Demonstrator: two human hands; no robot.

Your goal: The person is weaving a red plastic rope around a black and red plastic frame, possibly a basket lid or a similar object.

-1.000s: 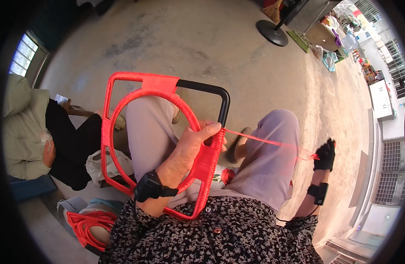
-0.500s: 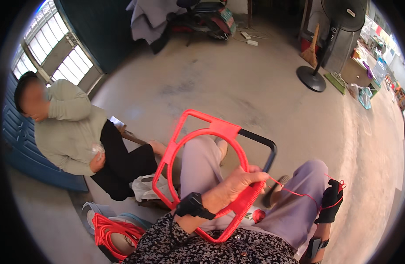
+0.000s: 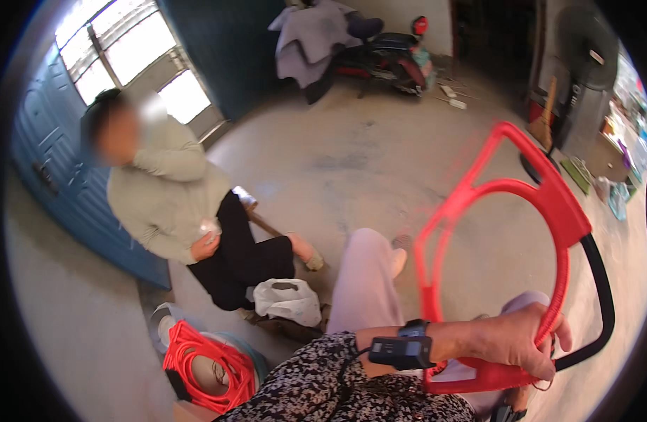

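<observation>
My left hand (image 3: 510, 341) is closed round the lower part of a frame (image 3: 559, 204) with a round ring inside it. Most of the frame is covered in red cord wrapping; the bar at its right side is bare black tube (image 3: 605, 302). The frame stands tilted over my lap, at the right. Of my right arm only the wrist with a black strapped device (image 3: 510, 411) shows at the lower edge. My right hand itself is hidden around the frame's bottom, so its fingers cannot be made out.
Several red-wrapped frames (image 3: 211, 369) lie in a bucket at my lower left. A white plastic bag (image 3: 288, 302) sits beside a seated person (image 3: 172, 190) holding something whitish. Farther off are a scooter (image 3: 394, 60), a standing fan (image 3: 584, 53) and a broom (image 3: 545, 116).
The frame in my left hand has moved right and tipped more upright. My right hand, earlier out at the right with red cord pulled taut, has come in and is hidden. The view has swung left.
</observation>
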